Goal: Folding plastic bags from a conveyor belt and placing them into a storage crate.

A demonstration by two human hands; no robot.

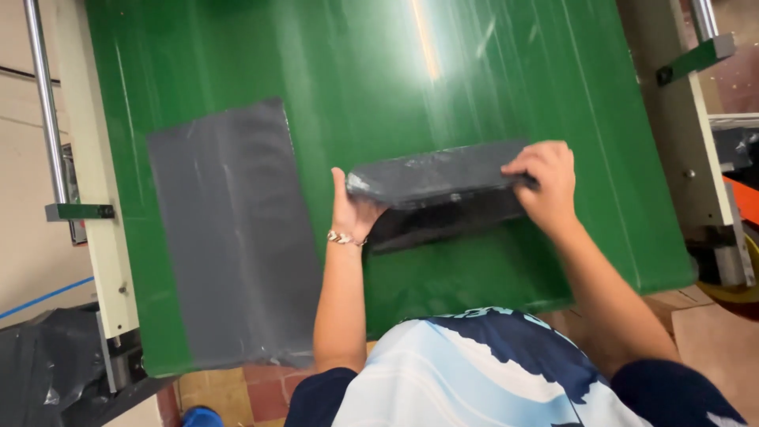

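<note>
Grey wrapped package at centre of frame, held just above green belt, left hand clamped on its left end, right hand clamped on its right end, flat grey bag lying centre left on belt, well apart.

Grey bags on a glossy green belt.
</note>
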